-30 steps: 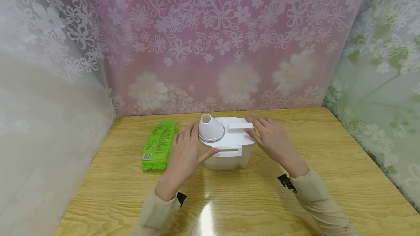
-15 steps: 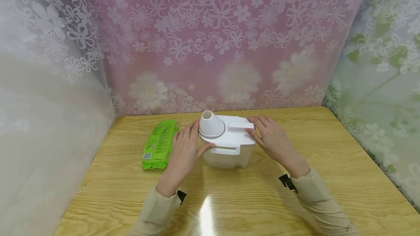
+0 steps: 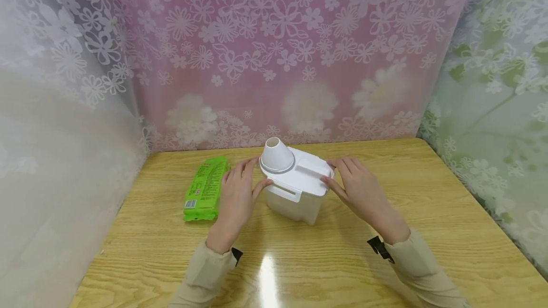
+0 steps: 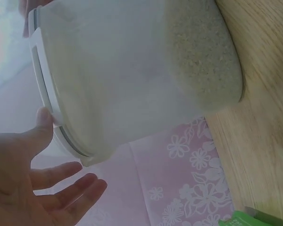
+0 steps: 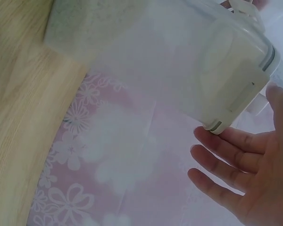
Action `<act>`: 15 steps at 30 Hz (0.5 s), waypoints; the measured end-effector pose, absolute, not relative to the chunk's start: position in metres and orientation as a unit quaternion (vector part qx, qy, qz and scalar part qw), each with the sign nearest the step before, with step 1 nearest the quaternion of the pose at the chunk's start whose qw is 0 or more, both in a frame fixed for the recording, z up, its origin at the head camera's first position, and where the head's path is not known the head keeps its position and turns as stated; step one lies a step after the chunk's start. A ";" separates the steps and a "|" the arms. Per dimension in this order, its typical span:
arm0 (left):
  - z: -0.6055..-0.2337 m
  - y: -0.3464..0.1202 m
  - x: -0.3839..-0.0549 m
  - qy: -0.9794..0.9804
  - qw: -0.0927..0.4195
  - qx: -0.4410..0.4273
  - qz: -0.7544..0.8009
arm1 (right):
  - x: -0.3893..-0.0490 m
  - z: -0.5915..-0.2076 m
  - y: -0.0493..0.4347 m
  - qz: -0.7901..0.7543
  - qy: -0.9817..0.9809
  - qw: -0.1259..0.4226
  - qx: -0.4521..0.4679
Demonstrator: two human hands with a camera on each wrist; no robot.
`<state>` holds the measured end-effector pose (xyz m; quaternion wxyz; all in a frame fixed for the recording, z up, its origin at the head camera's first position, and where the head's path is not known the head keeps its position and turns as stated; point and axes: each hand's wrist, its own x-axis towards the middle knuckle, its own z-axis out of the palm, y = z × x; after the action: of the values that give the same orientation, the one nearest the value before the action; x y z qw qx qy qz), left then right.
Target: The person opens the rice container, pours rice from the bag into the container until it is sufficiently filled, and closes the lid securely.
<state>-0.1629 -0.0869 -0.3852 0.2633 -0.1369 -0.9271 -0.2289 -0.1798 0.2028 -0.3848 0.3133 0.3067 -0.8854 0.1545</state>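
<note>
A translucent rice container (image 3: 295, 206) stands on the table under a white lid (image 3: 308, 175). Rice grains (image 4: 203, 61) fill its lower part. From the lid rise a white cone-shaped piece (image 3: 277, 156) at the left and a raised bar toward the right. My left hand (image 3: 237, 194) holds the left end, its thumb (image 4: 45, 115) at the side latch (image 4: 47, 77) and its fingers around the far side. At the right end, my right hand (image 3: 361, 191) pinches the lid's corner, thumb on top and index fingertip (image 5: 205, 134) beneath the edge.
A green printed packet (image 3: 205, 189) lies left of the container, close beside my left hand. The wooden table (image 3: 150, 255) meets a pink flowered curtain (image 3: 274, 61) at the back, with further curtains on both sides.
The container has turned on the table, its right end coming toward me and its cone end going back. Both hands have stayed on it and shifted slightly with the turn.
</note>
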 end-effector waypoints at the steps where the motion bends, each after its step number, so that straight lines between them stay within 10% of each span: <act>1: -0.385 -0.087 -0.163 -0.927 0.262 -0.136 -0.231 | -0.178 -0.385 0.203 0.154 -0.884 0.316 0.308; 15: -0.377 -0.076 -0.150 -0.936 0.277 -0.125 -0.176 | -0.186 -0.387 0.207 0.164 -0.878 0.327 0.309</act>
<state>-0.1501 -0.0762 -0.3766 0.2767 -0.1248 -0.9365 -0.1758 -0.1862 0.2075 -0.3872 0.3267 0.3092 -0.8780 0.1638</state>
